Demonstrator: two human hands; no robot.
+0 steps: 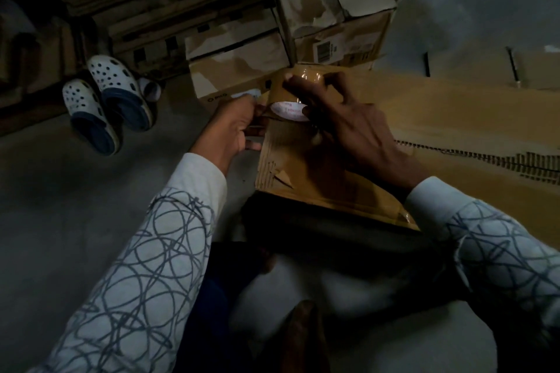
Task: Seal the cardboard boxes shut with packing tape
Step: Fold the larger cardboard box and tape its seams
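Gripping tape roll (pixel 292 94) at box (pixel 439 118) left edge: right hand (pixel 348 124), fingers wrapped over roll | left hand (pixel 233 127) pinching box's left edge | bare floor (pixel 60 206) left of box | clogs (pixel 106 100) far left.

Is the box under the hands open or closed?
Closed. The cardboard box shows its flat top, and the right hand presses the tape roll on it.

Brown packing tape roll (pixel 292 97) with white printed core sits tilted on left end of flat brown corrugated cardboard box (pixel 424 118), floor-level.
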